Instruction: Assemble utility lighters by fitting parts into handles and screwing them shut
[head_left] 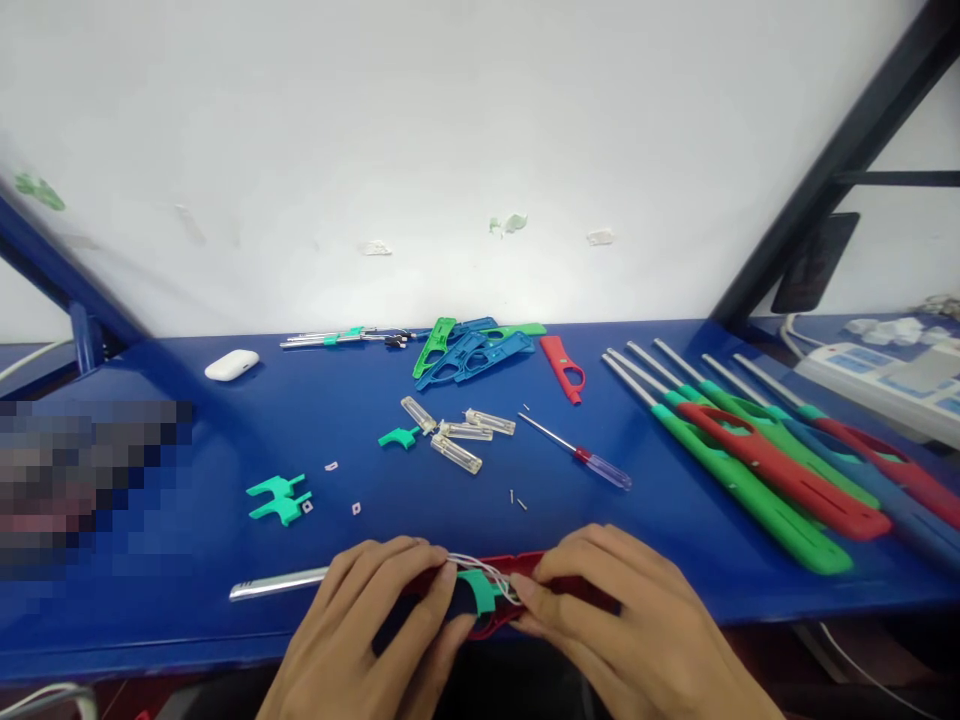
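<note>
At the table's front edge lies a red lighter shell [525,562], open upward, with a teal trigger [480,592] and white wires [480,566] in it. A metal tube [277,583] sticks out to its left. My left hand [382,610] is closed on the shell's left part, fingertips beside the trigger and wires. My right hand [619,610] pinches at the shell's right part, where the wires end; what lies under its fingertips is mostly hidden.
Behind the hands are a screwdriver [600,466], clear fuel tanks [457,455], teal triggers [279,498] and small screws [522,504]. Blue shell halves [495,354] and a red one [561,368] lie near the wall. Several long lighters [757,490] lie at right, a white case [232,365] at left.
</note>
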